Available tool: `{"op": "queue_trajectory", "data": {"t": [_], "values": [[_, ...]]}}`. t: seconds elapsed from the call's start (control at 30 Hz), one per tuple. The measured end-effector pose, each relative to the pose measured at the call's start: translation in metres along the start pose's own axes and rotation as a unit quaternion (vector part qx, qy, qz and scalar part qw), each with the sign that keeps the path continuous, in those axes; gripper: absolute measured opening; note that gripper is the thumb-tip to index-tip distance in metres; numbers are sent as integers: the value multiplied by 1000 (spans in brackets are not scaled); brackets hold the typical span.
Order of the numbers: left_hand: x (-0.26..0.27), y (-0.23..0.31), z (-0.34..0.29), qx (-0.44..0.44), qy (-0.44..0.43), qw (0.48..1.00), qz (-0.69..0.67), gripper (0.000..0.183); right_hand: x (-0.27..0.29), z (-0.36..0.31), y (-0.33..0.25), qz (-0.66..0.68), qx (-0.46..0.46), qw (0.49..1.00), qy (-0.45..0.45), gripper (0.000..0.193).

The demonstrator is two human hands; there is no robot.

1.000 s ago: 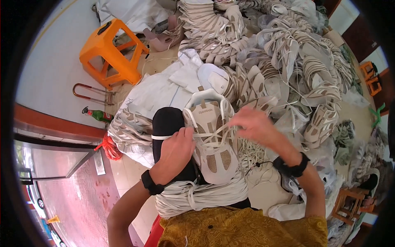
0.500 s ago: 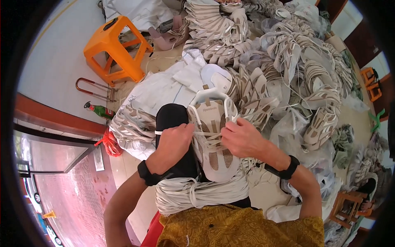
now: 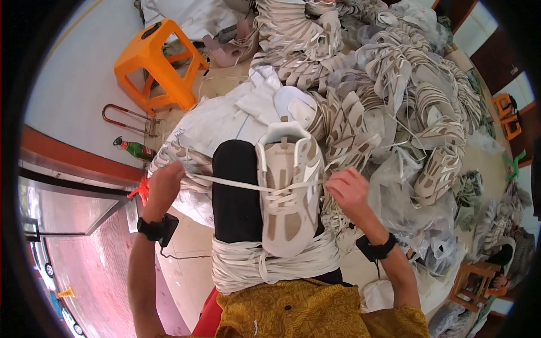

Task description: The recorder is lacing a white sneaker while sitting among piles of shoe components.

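A beige and white shoe upper [image 3: 290, 225] lies on my lap, toe toward me, beside my black-clad leg [image 3: 236, 191]. Its cream shoelace [image 3: 225, 181] is crossed through the lower eyelets and pulled out to both sides. My left hand [image 3: 165, 183], closed, grips one lace end out to the left, past the black leg. Just right of the upper, my right hand [image 3: 348, 190] pinches the other end. The upper eyelets show no lace across the tongue. A thick bundle of cream laces [image 3: 242, 265] lies across my lap below the toe.
Stacks of similar shoe uppers [image 3: 389, 73] and clear plastic bags [image 3: 411, 208] fill the floor ahead and right. A white sack [image 3: 220, 121] lies ahead. An orange stool [image 3: 163, 62], a green bottle [image 3: 135, 149] and a red bag [image 3: 142, 188] stand at left.
My left hand has swung far left and my right hand slightly right, drawing the lace out tight across the upper. The upper has turned a little and its toe has shifted toward me.
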State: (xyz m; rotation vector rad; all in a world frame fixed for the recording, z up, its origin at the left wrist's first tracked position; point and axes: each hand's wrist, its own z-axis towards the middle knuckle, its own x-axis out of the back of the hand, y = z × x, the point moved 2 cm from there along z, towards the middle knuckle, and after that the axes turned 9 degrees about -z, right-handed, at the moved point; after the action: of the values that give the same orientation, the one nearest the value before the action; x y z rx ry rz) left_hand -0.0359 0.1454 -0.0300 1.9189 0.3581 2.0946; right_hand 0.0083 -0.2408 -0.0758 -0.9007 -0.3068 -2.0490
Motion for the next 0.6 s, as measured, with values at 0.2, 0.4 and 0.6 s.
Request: {"op": "queue_trajectory", "data": {"t": [0.2, 0.4, 0.6], "values": [[-12, 44, 6, -99, -19, 995, 2, 5, 3, 62, -28, 155, -15, 980, -125, 14], [-4, 67, 10, -138, 32, 989, 49, 7, -8, 60, -26, 73, 122, 974, -175, 5], [8, 65, 4, 85, -2, 996, -34, 11, 5, 49, -9, -31, 156, 964, -213, 7]]}}
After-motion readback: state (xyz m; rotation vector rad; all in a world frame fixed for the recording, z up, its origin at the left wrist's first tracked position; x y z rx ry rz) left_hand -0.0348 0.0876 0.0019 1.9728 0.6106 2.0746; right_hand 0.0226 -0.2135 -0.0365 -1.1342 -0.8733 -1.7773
